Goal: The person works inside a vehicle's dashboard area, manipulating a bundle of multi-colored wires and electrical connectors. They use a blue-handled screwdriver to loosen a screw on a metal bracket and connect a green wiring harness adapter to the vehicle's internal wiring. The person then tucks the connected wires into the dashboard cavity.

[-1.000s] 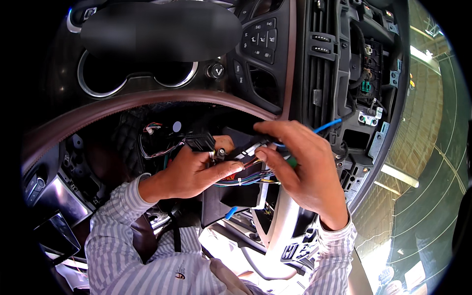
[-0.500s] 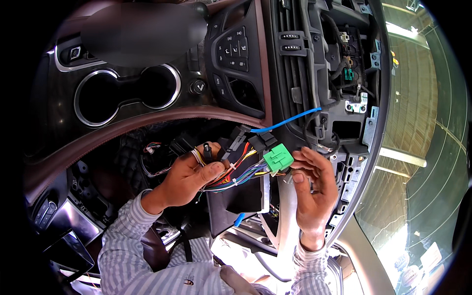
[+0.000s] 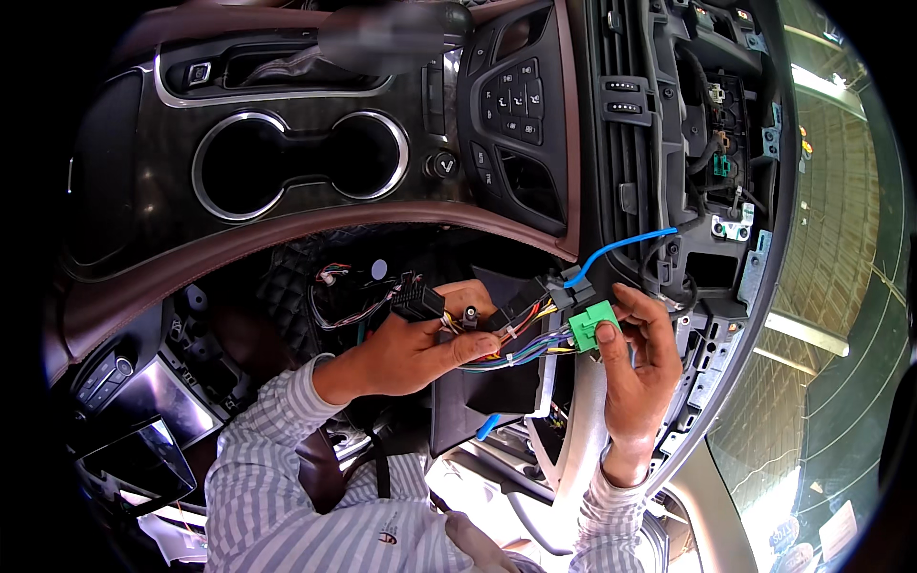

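Observation:
My left hand (image 3: 425,349) is closed around a bundle of coloured wires (image 3: 521,329), its thumb lying across them. A black connector (image 3: 417,299) sticks out at the left side of that hand. My right hand (image 3: 642,358) pinches a green connector (image 3: 594,327) with its thumb on the front face and the fingers behind. Several purple, blue and yellow wires run from the green connector back to the left hand. Just above it is a black connector (image 3: 571,291), from which a blue cable (image 3: 626,246) leads up to the right. A dark box (image 3: 478,415) lies below the wires.
A centre console with a double cup holder (image 3: 298,162) and a button panel (image 3: 516,100) fills the top. To the right runs an opened dashboard (image 3: 707,162) with bare brackets, beside the windscreen (image 3: 841,286). A loose wire bundle (image 3: 330,310) hangs left of my left hand.
The right hand has closed its thumb onto the green connector; earlier its fingers were just beside it. The whole view has shifted, so hands and console appear further right.

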`<action>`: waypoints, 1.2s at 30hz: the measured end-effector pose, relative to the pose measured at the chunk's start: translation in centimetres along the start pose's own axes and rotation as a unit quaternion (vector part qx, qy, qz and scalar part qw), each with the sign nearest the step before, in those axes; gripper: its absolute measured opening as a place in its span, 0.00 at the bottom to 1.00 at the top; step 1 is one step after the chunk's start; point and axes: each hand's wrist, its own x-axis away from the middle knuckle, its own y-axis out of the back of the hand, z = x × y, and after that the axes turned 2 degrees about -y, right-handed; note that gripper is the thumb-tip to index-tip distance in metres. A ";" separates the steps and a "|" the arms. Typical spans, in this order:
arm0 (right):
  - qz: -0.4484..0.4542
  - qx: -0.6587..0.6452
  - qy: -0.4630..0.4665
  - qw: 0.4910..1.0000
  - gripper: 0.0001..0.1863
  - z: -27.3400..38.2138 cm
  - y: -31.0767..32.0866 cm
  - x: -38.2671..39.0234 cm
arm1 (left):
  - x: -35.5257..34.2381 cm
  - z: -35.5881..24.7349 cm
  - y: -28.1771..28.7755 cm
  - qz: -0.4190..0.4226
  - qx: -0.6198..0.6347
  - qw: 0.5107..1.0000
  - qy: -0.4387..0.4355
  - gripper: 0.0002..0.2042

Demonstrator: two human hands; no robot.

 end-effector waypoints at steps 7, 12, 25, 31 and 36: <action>0.017 -0.036 0.007 0.999 0.24 0.0 0.1 -0.5 | 0.3 0.7 0.5 0.033 -0.004 0.999 0.024 0.07; 0.034 -0.015 0.013 0.999 0.24 -0.3 0.7 -1.0 | -0.4 0.6 0.0 0.016 0.012 1.000 -0.012 0.07; 0.088 -0.232 -0.015 0.969 0.28 -0.2 0.9 -0.3 | -0.2 0.4 -0.6 0.014 0.056 0.997 -0.042 0.06; 0.093 -0.316 -0.031 0.944 0.29 -0.6 1.8 0.0 | 0.0 1.0 -0.8 0.005 0.130 0.988 0.085 0.09; 0.131 -0.387 -0.084 0.909 0.30 0.4 1.5 -0.2 | 0.8 1.4 -0.1 -0.028 0.153 0.982 0.103 0.10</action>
